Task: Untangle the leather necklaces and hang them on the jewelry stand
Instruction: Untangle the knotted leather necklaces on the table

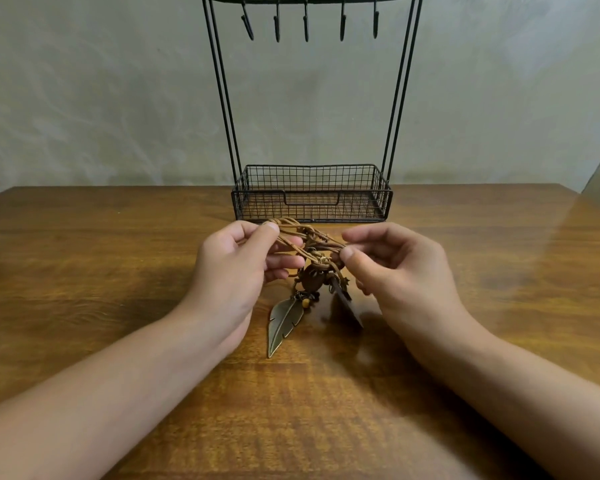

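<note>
I am holding the tangled leather necklaces (309,242) up over the table (84,271), just in front of the jewelry stand (310,192). The bunch of cords is running sideways, from my left hand (236,261) to my right hand (392,265). Both hands are pinching the cords, one at each end, so both are just as near. A metal feather (284,323) is hanging down from the knot in the middle, and its tip is near the table or touching it; I cannot tell which. A darker charm (347,299) is hanging beside it. I think I need to pull the cords apart sideways. The wire basket (381,194) at the bottom of the stand is looking empty. The hooks (306,27) up top are holding nothing yet.
</note>
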